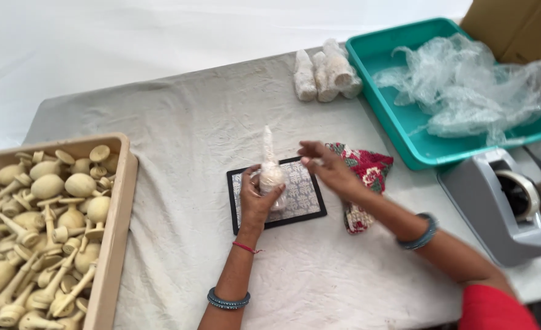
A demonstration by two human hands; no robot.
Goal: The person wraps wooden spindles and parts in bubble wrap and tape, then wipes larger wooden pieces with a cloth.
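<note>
Head view: left hand (259,197) fingers grip wrapped piece (270,174); right hand (324,164) fingers open; teal tray (388,104) holds plastic wrap (466,85).

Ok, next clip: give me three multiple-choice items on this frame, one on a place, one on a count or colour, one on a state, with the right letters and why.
1. Where does the tape dispenger stand?
A. at the table's right edge, below the teal tray
B. inside the beige tray
C. on the patterned mat

2. How many wrapped bundles lie beside the teal tray's left wall?
A. one
B. three
C. six

3. What is the left hand doing?
A. lying flat on the cloth
B. gripping a wrapped piece upright
C. reaching into the beige tray

Answers:
1 A: the grey tape dispenser sits just below the teal tray.
2 B: three white wrapped bundles lie together there.
3 B: the left hand closes round the wrapped piece over the patterned mat, while the right hand hovers open beside it.
</note>
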